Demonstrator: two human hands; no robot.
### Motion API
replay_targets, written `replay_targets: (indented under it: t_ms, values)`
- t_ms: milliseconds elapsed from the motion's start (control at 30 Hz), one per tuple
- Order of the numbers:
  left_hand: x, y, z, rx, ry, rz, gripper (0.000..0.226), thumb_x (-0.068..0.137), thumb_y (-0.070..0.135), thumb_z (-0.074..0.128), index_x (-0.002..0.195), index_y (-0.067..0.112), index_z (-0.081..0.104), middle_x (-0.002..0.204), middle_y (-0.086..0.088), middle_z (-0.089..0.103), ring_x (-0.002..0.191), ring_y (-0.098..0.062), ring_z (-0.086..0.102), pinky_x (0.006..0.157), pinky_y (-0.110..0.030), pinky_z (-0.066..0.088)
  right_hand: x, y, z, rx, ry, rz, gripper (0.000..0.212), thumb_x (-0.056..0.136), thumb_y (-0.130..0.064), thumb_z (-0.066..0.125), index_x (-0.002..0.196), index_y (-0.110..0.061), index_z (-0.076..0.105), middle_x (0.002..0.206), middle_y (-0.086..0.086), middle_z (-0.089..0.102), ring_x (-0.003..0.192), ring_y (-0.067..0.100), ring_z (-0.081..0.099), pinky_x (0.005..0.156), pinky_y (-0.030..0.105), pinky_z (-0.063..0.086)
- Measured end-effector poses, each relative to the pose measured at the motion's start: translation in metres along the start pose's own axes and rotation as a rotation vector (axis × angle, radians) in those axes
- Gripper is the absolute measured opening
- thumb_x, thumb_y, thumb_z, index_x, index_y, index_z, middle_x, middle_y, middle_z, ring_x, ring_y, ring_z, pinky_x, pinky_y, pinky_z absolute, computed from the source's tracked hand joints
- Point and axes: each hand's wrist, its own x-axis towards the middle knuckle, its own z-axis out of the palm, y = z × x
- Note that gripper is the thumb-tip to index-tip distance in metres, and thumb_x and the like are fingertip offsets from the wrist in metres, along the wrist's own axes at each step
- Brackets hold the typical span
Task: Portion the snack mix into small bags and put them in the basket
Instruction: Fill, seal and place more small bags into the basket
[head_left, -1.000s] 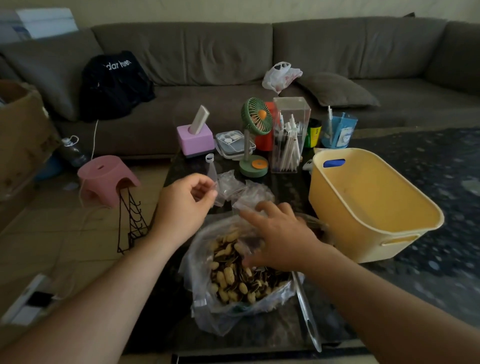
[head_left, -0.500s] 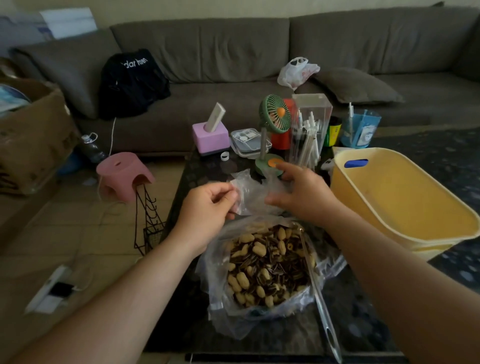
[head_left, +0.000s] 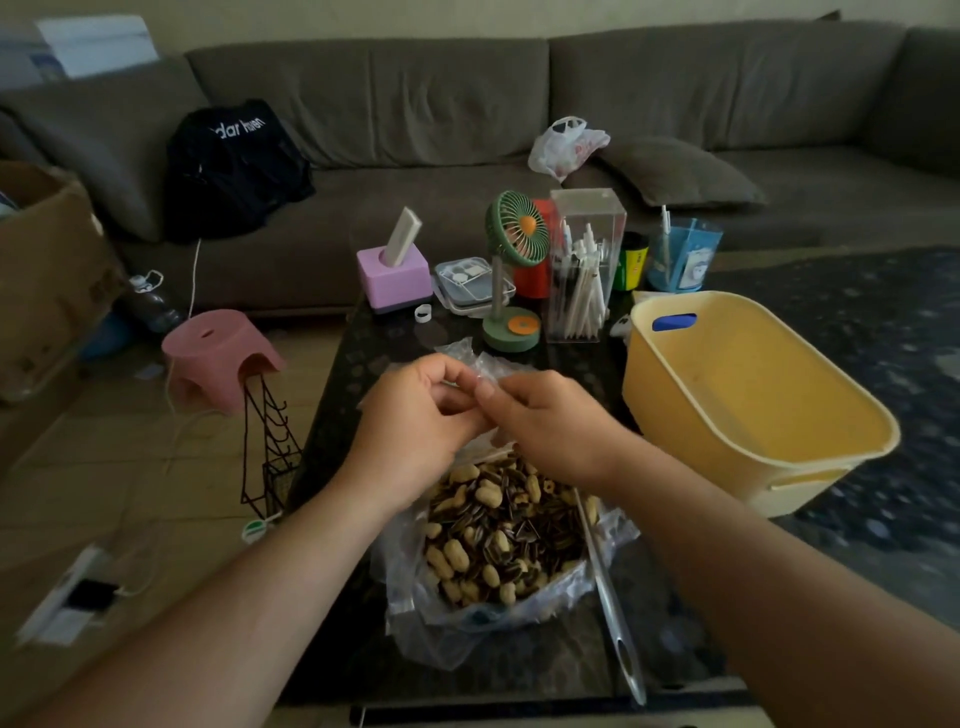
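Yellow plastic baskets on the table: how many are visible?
1. The yellow plastic basket stands at the right of the dark table, beside the open clear bag of snack mix. None seems hidden.

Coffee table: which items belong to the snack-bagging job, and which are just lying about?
Job: small clear bag pinched by left hand and right hand; snack mix bag; metal scoop; yellow basket.
Lying about: green fan; pink tissue box; pen holder.

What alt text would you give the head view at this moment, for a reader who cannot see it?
Both hands, left hand and right hand, pinch a small clear bag above an open bag of snack mix on a dark table. A metal scoop handle sticks out of the mix; an empty yellow basket sits to the right.
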Motion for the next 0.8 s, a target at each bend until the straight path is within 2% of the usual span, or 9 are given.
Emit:
replay_targets:
  t_ms: [133, 233, 300, 400, 467, 533, 633, 700, 800]
  values:
    - [0.001, 0.000, -0.002, 0.063, 0.032, 0.018, 0.018, 0.088, 0.019, 0.086, 0.098, 0.023, 0.071, 0.084, 0.006, 0.080, 0.079, -0.008, 0.076, 0.080, -0.033, 0.062, -0.007, 0.009, -0.021, -0.173, 0.025, -0.019, 0.034, 0.108, -0.045, 0.050, 0.092, -0.024, 0.071, 0.079, -0.002, 0.069, 0.066, 0.008, 0.062, 0.065, 0.034, 0.055]
    - [0.001, -0.004, -0.003, 0.211, 0.122, 0.089, 0.018, 0.089, 0.022, 0.083, 0.095, 0.032, 0.070, 0.084, 0.010, 0.075, 0.080, -0.001, 0.071, 0.076, -0.026, 0.060, -0.010, 0.015, -0.021, -0.203, 0.125, -0.016, 0.019, 0.103, -0.040, 0.061, 0.101, -0.029, 0.076, 0.081, -0.009, 0.071, 0.069, 0.002, 0.064, 0.064, 0.021, 0.055]
    - [-0.002, -0.004, 0.003, 0.281, 0.119, 0.142, 0.019, 0.090, 0.019, 0.081, 0.095, 0.032, 0.068, 0.084, 0.012, 0.071, 0.081, 0.002, 0.068, 0.070, -0.015, 0.054, -0.011, 0.013, -0.011, -0.037, 0.181, 0.026, 0.013, 0.100, -0.037, 0.066, 0.102, -0.029, 0.076, 0.084, -0.008, 0.073, 0.073, 0.006, 0.070, 0.069, 0.027, 0.060]
    - [-0.009, 0.001, 0.015, 0.326, 0.091, 0.239, 0.029, 0.088, 0.011, 0.081, 0.101, 0.032, 0.065, 0.086, 0.019, 0.067, 0.086, 0.009, 0.066, 0.069, -0.006, 0.049, -0.011, 0.004, 0.010, 0.466, 0.086, 0.150, 0.014, 0.100, -0.034, 0.066, 0.104, -0.024, 0.075, 0.093, 0.003, 0.077, 0.088, 0.021, 0.075, 0.084, 0.048, 0.064]
    - [-0.013, 0.002, 0.020, 0.320, 0.063, 0.258, 0.049, 0.083, 0.004, 0.083, 0.113, 0.035, 0.059, 0.093, 0.021, 0.068, 0.091, 0.016, 0.064, 0.070, -0.003, 0.048, -0.009, 0.004, 0.019, 0.568, 0.036, 0.155, 0.014, 0.100, -0.031, 0.067, 0.107, -0.020, 0.073, 0.092, 0.000, 0.078, 0.089, 0.014, 0.074, 0.090, 0.047, 0.062]
    - [-0.016, 0.002, 0.024, 0.270, 0.028, 0.221, 0.065, 0.079, 0.001, 0.085, 0.119, 0.041, 0.052, 0.099, 0.018, 0.071, 0.093, 0.015, 0.066, 0.072, -0.008, 0.054, -0.009, 0.006, 0.019, 0.535, 0.017, 0.137, 0.014, 0.102, -0.030, 0.064, 0.107, -0.020, 0.072, 0.086, -0.005, 0.077, 0.083, 0.008, 0.073, 0.086, 0.040, 0.062]
    - [-0.017, 0.002, 0.027, 0.119, 0.024, 0.163, 0.066, 0.083, -0.001, 0.081, 0.117, 0.047, 0.051, 0.104, 0.011, 0.075, 0.093, 0.000, 0.074, 0.076, -0.025, 0.063, -0.009, 0.008, 0.008, 0.399, 0.018, 0.120, 0.021, 0.104, -0.032, 0.063, 0.099, -0.015, 0.075, 0.080, 0.003, 0.074, 0.069, 0.010, 0.066, 0.069, 0.033, 0.056]
    - [-0.018, 0.003, 0.028, 0.078, 0.061, 0.180, 0.057, 0.089, 0.003, 0.076, 0.117, 0.046, 0.052, 0.099, 0.009, 0.074, 0.088, 0.000, 0.073, 0.071, -0.022, 0.061, -0.009, 0.010, 0.000, 0.301, 0.084, 0.092, 0.019, 0.100, -0.034, 0.069, 0.094, -0.017, 0.076, 0.078, 0.001, 0.074, 0.067, 0.016, 0.068, 0.069, 0.037, 0.058]
    - [-0.013, 0.003, 0.027, 0.084, 0.139, 0.209, 0.046, 0.095, 0.007, 0.071, 0.114, 0.043, 0.052, 0.086, 0.009, 0.062, 0.073, -0.002, 0.064, 0.063, -0.017, 0.052, -0.005, 0.016, -0.006, 0.194, 0.235, 0.076, 0.015, 0.092, -0.033, 0.079, 0.104, -0.024, 0.077, 0.083, -0.002, 0.076, 0.075, 0.014, 0.073, 0.075, 0.039, 0.064]
